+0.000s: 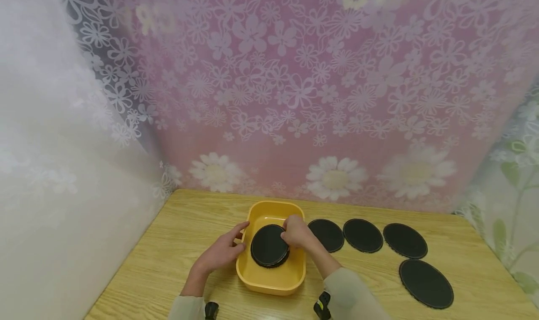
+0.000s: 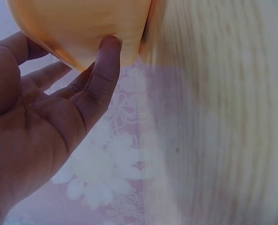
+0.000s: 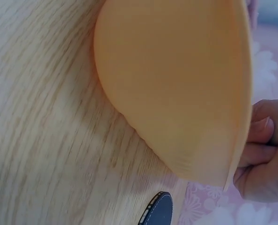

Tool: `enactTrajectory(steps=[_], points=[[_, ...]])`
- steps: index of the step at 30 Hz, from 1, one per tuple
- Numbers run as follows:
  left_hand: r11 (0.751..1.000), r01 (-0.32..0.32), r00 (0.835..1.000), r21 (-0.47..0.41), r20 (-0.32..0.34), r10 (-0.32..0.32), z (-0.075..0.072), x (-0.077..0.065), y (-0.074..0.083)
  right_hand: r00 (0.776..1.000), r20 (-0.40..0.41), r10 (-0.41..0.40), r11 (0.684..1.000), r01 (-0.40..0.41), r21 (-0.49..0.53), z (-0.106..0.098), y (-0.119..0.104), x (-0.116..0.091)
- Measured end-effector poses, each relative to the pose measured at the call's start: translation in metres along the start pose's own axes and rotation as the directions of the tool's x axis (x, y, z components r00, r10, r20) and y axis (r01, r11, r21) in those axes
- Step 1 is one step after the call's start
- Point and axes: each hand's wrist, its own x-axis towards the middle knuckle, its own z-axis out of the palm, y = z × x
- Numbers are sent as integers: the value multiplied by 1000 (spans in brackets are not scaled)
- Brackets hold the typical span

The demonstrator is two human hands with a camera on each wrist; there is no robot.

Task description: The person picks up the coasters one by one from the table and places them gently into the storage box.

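Note:
A yellow plastic basin (image 1: 271, 289) stands on the wooden table. Inside it are round black stitched coasters, the top coaster (image 1: 269, 245) lying over at least one other whose edge peeks out below. My right hand (image 1: 296, 231) reaches over the basin's right side and pinches the coaster's right edge; in the right wrist view the basin wall (image 3: 171, 84) hides the coaster. At the left side, my left hand (image 1: 221, 253) holds the basin's rim. The left wrist view shows a finger (image 2: 106, 65) against the outer wall, with the thumb partly hidden at the rim.
To the right of the basin, a coaster (image 1: 326, 235), a second coaster (image 1: 363, 236) and a third coaster (image 1: 405, 240) lie in a row. Another coaster (image 1: 426, 283) lies nearer the front. Behind the table (image 1: 202, 207) hangs a pink flowered curtain (image 1: 269, 137).

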Motion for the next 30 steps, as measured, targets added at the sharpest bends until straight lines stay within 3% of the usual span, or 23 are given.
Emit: enactTrajectory(steps=[4,12,30], points=[[1000,-2,1000,13,-2,2,0,0,-1,999,-14,29,987,-31,-158,5,-3,5],[999,3,1000,34,-4,-2,0,0,-1,998,0,68,953,-65,-295,16,-9,6],[999,-22,1000,47,1,22,0,0,-1,998,-41,45,931,-56,-361,21,-11,3]])
